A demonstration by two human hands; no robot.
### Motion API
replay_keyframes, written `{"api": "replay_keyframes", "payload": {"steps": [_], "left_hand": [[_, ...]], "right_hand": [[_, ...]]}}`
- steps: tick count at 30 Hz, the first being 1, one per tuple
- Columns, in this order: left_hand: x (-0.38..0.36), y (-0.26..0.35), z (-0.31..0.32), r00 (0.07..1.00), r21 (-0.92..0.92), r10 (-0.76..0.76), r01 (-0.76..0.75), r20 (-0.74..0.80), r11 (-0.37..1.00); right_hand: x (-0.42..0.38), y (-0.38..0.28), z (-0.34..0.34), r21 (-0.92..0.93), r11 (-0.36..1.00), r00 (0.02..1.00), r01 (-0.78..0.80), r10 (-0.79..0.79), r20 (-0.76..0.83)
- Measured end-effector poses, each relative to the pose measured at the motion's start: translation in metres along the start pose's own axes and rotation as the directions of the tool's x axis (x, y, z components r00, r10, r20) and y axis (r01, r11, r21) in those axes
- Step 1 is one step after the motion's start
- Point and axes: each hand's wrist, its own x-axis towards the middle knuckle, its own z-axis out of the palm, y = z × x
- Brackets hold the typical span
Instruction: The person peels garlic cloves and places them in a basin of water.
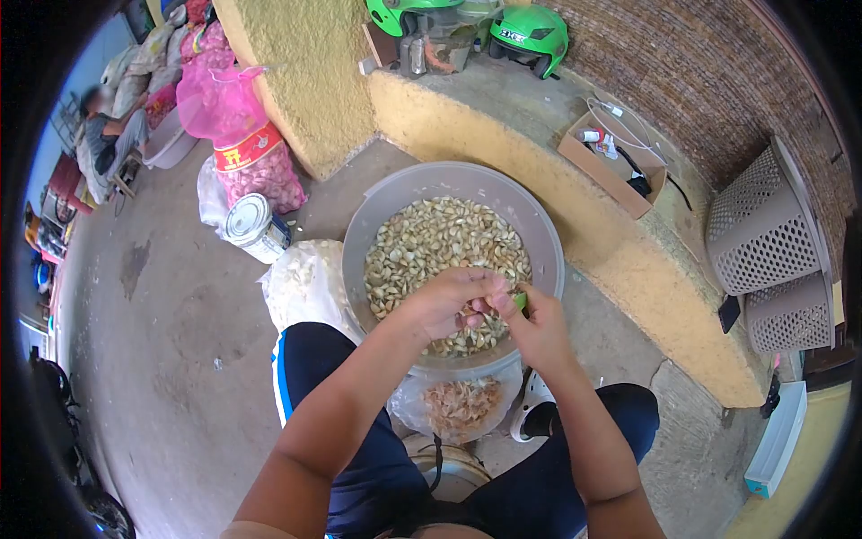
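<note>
A wide grey tub point(360, 216) full of garlic cloves point(440, 238) stands in front of me, and the cloves look wet. Over its near side my two hands meet. My left hand point(453, 301) is closed in a pinch, its fingertips touching those of my right; whatever lies between them is too small to make out. Wrapped round a small green-handled tool point(520, 301) is my right hand point(540, 331); the tool's working end is hidden by the fingers. Below the tub's near rim sits a clear plastic bag point(409, 404) of brownish peelings point(462, 404).
Left of the tub are a white bag point(301, 283), a lidded can point(256, 229) and pink mesh sacks point(260, 180). A yellow ledge point(512, 139) carries green helmets point(530, 38), a cardboard box point(611, 171) and grey baskets point(763, 225). Another person point(112, 130) sits far left.
</note>
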Motion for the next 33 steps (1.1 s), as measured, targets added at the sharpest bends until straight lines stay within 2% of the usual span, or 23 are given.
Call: {"api": "replay_keyframes", "payload": {"steps": [4,8,10,14,17,20,23,26,29,32,33], "left_hand": [[0.005,-0.007,0.001,0.997,-0.049,0.053,-0.055,-0.052,0.997],[0.005,-0.011,0.004,0.984,-0.040,0.104,-0.110,-0.142,0.993],[0.005,-0.017,0.012,0.949,-0.009,0.199,-0.208,-0.244,0.978],[0.008,-0.028,0.020,0.886,-0.004,0.287,-0.310,-0.364,0.951],[0.007,-0.030,0.022,0.886,-0.085,0.282,-0.334,-0.369,0.939],[0.003,-0.013,0.014,0.971,-0.225,0.079,-0.131,-0.225,0.966],[-0.002,0.000,0.009,0.995,0.009,0.020,-0.019,-0.098,1.000],[-0.005,0.004,0.001,0.998,0.431,-0.050,0.063,-0.043,0.900],[-0.012,0.013,0.003,0.978,0.481,-0.202,0.152,0.052,0.863],[-0.008,0.003,-0.001,0.990,0.424,-0.135,0.108,0.033,0.899],[-0.008,0.000,0.002,0.992,0.317,-0.120,0.122,-0.026,0.941]], "right_hand": [[0.001,-0.004,0.003,-0.041,0.999,0.994,0.031,-0.035,-0.101],[0.003,0.005,0.007,-0.195,0.975,0.978,0.104,-0.136,-0.161],[0.004,0.006,0.008,-0.276,0.953,0.966,0.125,-0.181,-0.186],[0.006,0.011,0.010,-0.404,0.895,0.947,0.191,-0.276,-0.165],[0.008,0.013,0.007,-0.435,0.855,0.927,0.281,-0.359,-0.107],[0.013,0.008,-0.009,-0.434,0.825,0.918,0.361,-0.397,0.009],[0.013,0.001,-0.021,-0.436,0.791,0.899,0.430,-0.420,0.124],[0.010,-0.005,-0.026,-0.434,0.760,0.875,0.485,-0.421,0.240],[0.007,-0.005,-0.028,-0.458,0.739,0.869,0.494,-0.400,0.292],[0.006,-0.005,-0.029,-0.461,0.735,0.868,0.497,-0.416,0.272],[0.005,-0.003,-0.027,-0.467,0.733,0.869,0.494,-0.421,0.260]]}}
